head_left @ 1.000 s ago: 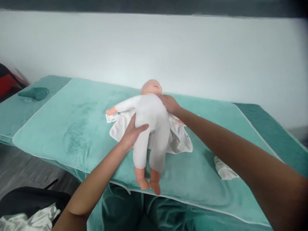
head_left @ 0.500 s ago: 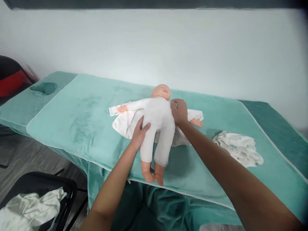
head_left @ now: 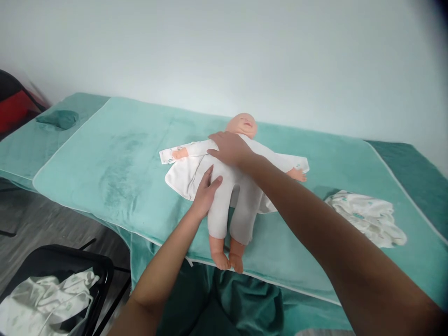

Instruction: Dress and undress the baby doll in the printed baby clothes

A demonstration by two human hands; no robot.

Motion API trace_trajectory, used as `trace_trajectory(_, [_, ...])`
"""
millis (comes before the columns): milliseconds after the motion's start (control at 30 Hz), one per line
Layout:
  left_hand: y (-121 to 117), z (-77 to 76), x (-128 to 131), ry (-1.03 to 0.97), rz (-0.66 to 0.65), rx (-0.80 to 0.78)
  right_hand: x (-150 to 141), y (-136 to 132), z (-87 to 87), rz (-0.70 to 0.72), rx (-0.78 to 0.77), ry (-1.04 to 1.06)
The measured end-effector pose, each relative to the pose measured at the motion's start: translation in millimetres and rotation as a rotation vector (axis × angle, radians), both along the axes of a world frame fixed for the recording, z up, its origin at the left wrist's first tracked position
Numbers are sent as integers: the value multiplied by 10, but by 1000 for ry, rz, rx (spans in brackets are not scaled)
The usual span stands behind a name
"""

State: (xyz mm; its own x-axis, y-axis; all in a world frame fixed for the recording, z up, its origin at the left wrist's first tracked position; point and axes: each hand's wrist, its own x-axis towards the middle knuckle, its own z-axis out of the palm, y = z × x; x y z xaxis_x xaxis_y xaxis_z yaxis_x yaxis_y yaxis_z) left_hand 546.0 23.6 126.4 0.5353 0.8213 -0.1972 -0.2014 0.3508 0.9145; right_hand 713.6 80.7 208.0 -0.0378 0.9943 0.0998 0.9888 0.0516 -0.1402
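Observation:
A baby doll (head_left: 223,219) with a white cloth body lies face up, its head toward the wall and its feet at the near table edge. My left hand (head_left: 206,193) rests against the doll's hip, thumb and fingers spread apart. Across the doll's chest reaches my right hand (head_left: 229,147), its fingers stretched over the shoulder on the left side of the view. An opened white baby shirt (head_left: 180,179) with printed cuffs is spread under the doll, and both doll arms lie along its sleeves. My right hand and forearm hide part of the chest.
A teal-covered massage table (head_left: 140,140) stands against a white wall. On its right lies a crumpled printed cloth (head_left: 367,217). At lower left, a black chair (head_left: 101,266) holds another printed cloth (head_left: 45,298). A red-and-black chair (head_left: 16,109) is at far left.
My right hand has moved left, from the doll's right-side shoulder in the view across its chest to the other shoulder. My left hand stays at the hip. The view has shifted slightly.

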Motion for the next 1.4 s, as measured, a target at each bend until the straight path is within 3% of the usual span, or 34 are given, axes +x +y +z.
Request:
trace_trajectory(200, [-37,-35,21,97,68,177,-90,357,-80,91,-124,-148])
trace_trajectory(300, [-93,-5,0,241,84,274,-108,405,-142,127,-150,-164])
trace_trajectory(400, [-46,51,-55,453,60,493,-97,377,-162,107,-138,-131])
trace_trajectory(567, [474,119,-75,886,57,968,-59,222,-138,32,-1,-48])
trace_trajectory(700, [1005,87,-19,1113,96,1159,-6,68,-123,-41,145,59])
trace_trajectory(800, [1268,6,-37,1054,120,1134,30,-8,-111,-53,183,93])
trace_trajectory(933, [1425,-77,-148,751,265,844,52,-49,-90,-31,180,97])
trace_trajectory(1100, [1465,-41,-250,440,349,554,82,-89,-74,-69,172,98])
trace_trajectory(1400, [1376,10,-253,283,411,435,91,-90,-171,-117,163,52])
